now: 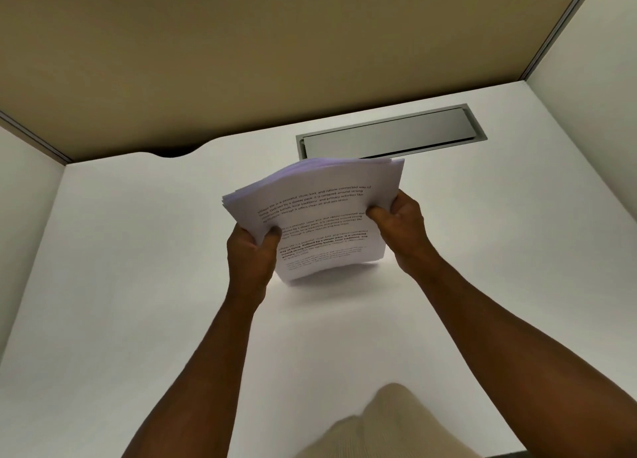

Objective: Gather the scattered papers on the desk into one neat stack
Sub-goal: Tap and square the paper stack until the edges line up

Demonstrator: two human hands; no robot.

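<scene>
Gripping the paper stack point(320, 213) between them — left hand point(253, 251), right hand point(401, 223); thumbs on top.

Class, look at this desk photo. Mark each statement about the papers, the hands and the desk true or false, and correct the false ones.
1. Both hands hold the stack of papers. True: the left hand and the right hand grip opposite sides.
2. The top sheet is blank. False: it carries printed text.
3. The stack lies flat on the desk. False: it is held tilted.
4. A grey cable hatch is set into the desk beyond the papers. True.
</scene>
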